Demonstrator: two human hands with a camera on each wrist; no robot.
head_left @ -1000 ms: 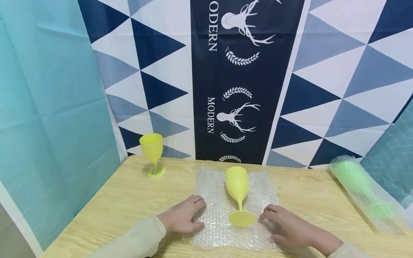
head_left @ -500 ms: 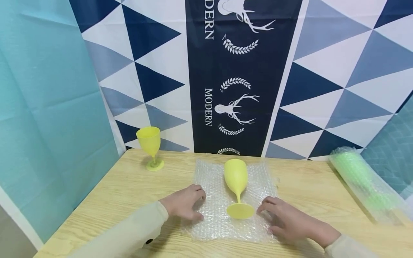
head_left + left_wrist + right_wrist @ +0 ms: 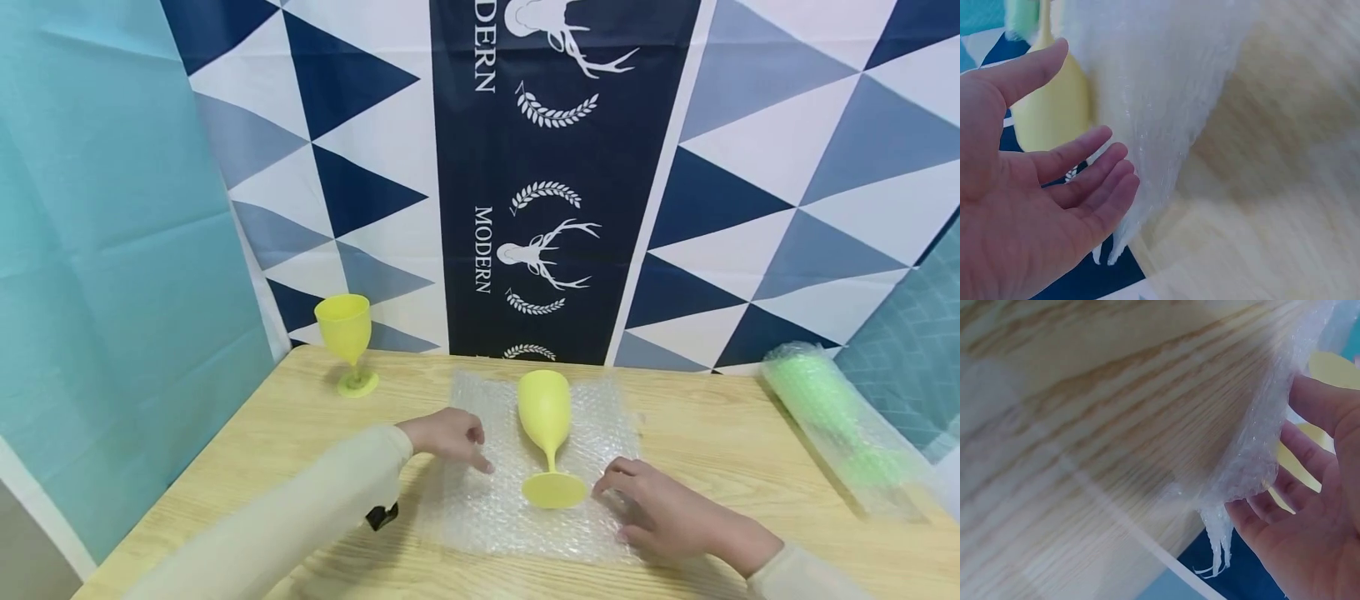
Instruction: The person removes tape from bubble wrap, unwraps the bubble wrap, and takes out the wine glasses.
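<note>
A yellow goblet lies on a sheet of clear bubble wrap, its foot toward me. My left hand hovers by the sheet's left side, apart from the goblet. In the left wrist view, the fingers of that hand are loosely bent and hold nothing. Right of the goblet's foot, my right hand rests at the sheet's right edge. The right wrist view has this hand with relaxed fingers, its fingertips at the edge of the bubble wrap.
A second yellow goblet stands upright at the back left of the wooden table. At the right lies a green thing rolled in bubble wrap. Patterned cloth hangs behind the table.
My left hand has moved slightly forward and to the right over the bubble wrap. The right hand and the goblet keep their places. The head view has tilted down a little.
</note>
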